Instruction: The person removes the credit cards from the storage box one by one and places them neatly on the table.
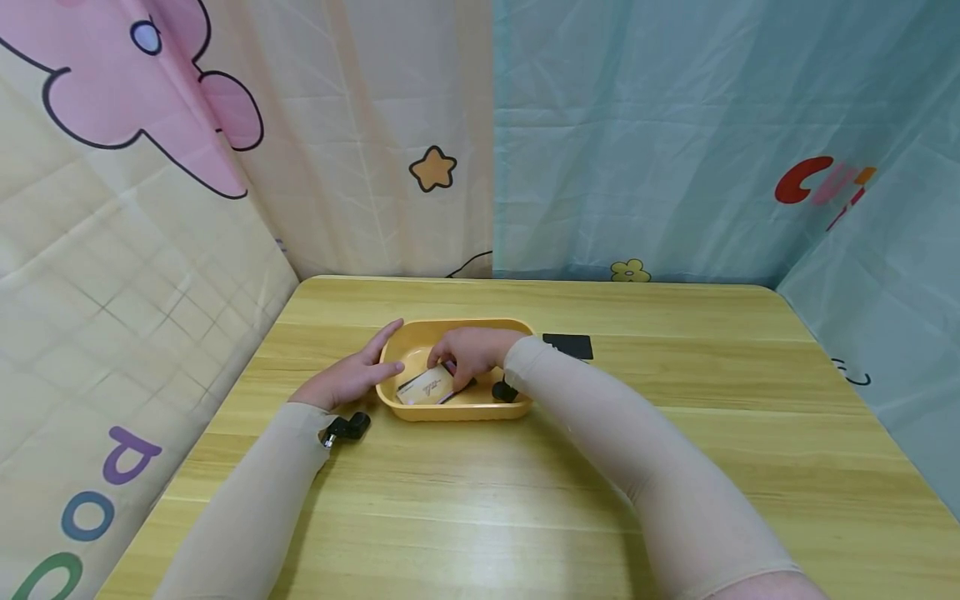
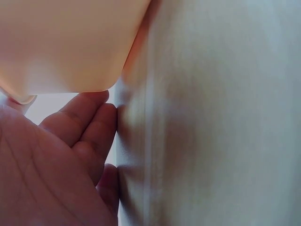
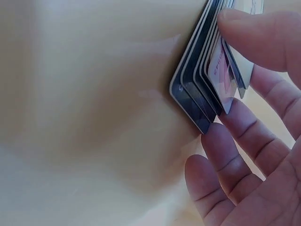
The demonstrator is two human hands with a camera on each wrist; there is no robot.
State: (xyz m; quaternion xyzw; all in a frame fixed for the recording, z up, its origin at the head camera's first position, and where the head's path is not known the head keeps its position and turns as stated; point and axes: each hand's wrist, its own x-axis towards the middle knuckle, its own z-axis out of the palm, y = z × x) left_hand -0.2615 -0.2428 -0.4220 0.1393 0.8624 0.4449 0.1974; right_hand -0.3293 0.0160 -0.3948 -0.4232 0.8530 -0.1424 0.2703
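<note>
A yellow-orange plastic basket [image 1: 453, 412] stands on the table, with a stack of cards [image 1: 426, 387] lying fanned inside it. My right hand [image 1: 471, 354] reaches into the basket and pinches cards of that stack. In the right wrist view, the thumb lies against the stack [image 3: 202, 70] of dark, pink and pale cards, with fingertips at its lower edges. My left hand [image 1: 348, 377] rests at the basket's left end, thumb over the rim and fingers spread. In the left wrist view, its fingers touch the outside of the basket wall [image 2: 66, 47] near the tabletop.
A black card [image 1: 570, 346] lies on the wooden table [image 1: 450, 508] just right of the basket, partly behind the right sleeve. Patterned curtains [image 1: 645, 133] hang behind and at both sides of the table. A small black device [image 1: 349, 426] is strapped at the left wrist.
</note>
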